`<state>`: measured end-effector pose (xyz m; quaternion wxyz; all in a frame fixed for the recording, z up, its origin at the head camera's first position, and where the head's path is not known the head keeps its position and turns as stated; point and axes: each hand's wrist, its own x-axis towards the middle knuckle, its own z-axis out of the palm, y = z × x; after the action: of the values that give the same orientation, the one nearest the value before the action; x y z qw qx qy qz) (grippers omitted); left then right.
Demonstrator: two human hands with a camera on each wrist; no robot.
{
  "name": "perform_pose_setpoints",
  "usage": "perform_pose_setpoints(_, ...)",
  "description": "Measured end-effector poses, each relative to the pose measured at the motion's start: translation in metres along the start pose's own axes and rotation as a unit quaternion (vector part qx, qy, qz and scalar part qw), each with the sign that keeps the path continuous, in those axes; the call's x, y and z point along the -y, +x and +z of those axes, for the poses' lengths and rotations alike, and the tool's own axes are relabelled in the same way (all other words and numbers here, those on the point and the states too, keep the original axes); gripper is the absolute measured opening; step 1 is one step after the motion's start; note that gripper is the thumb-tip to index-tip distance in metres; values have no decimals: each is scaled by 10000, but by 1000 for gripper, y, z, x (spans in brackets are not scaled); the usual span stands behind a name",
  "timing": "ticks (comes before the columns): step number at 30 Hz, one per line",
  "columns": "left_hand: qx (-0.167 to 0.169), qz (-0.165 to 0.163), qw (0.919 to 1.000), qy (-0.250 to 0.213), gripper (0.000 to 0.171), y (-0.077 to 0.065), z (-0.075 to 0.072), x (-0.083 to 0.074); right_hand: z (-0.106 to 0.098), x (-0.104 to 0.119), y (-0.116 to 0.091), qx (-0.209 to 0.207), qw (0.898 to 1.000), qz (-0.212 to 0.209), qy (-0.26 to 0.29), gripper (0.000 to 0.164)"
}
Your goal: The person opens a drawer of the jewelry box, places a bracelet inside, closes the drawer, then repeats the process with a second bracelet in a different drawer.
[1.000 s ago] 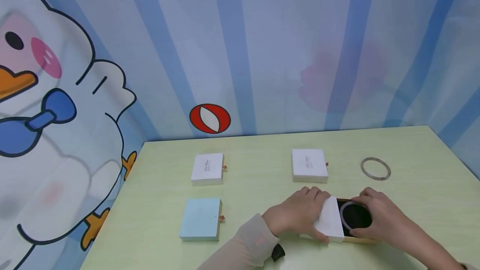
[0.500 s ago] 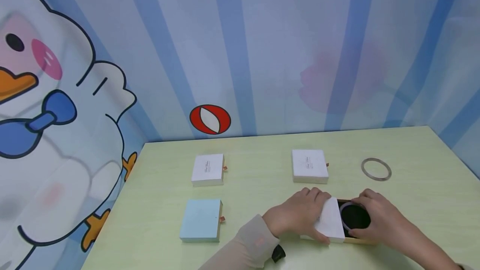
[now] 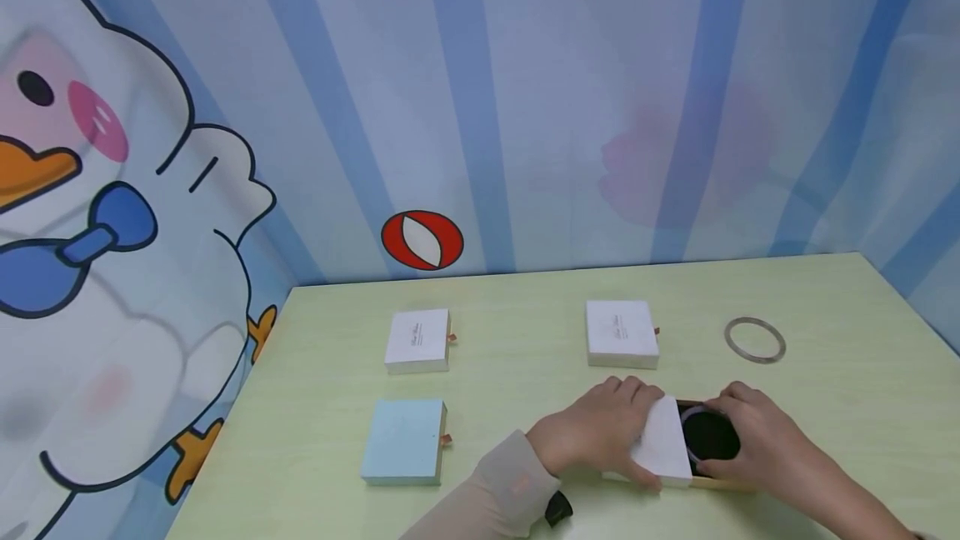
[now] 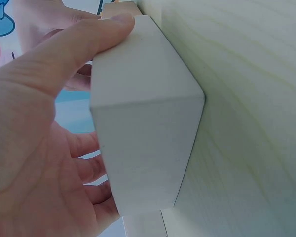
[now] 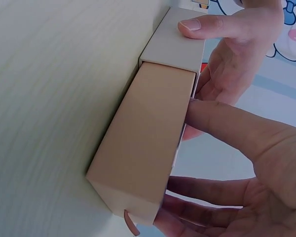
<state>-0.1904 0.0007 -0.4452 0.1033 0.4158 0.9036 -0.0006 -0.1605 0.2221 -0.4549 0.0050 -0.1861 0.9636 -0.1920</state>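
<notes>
A white slide-out box (image 3: 663,448) lies at the table's front right, its tan, black-lined drawer (image 5: 143,123) pulled out to the right. My left hand (image 3: 600,427) grips the white sleeve, thumb along the near side and fingers over the far side, as the left wrist view also shows. Inside the drawer sits a pale bangle (image 3: 687,440) around a black cushion. My right hand (image 3: 768,440) pinches this bangle between thumb and fingers, reaching over the drawer's edge and covering the bangle's right part. A small ribbon tab (image 5: 131,223) hangs from the drawer's end.
Behind my right hand a second bangle (image 3: 731,344) lies flat on the table (image 3: 517,357). White boxes stand at the back left (image 3: 417,342) and back middle (image 3: 621,333). A light blue box (image 3: 403,442) is at the front left. A printed backdrop (image 3: 562,107) rises behind the table.
My right hand has edged slightly down and left with the bangle, which shows a little less above the drawer. The left hand keeps its hold on the sleeve.
</notes>
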Motion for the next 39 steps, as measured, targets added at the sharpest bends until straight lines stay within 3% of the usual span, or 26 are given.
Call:
perform_pose_setpoints(15,50,20,10000,20,102,2,3,2,0,-2,0,149,9999,-36,14,70)
perform_pose_setpoints(24,86,-3,9999,-86,102,1,1,2,-8,-1,2,473,9981,335,202,70)
perform_pose_setpoints(34,59,7,9999,-129,101,0,-2,1,-12,-6,-3,-75,9985,211,500,33)
perform_pose_setpoints(39,27,26,10000,-57,101,0,0,1,-12,-7,-3,-177,9986,238,441,21)
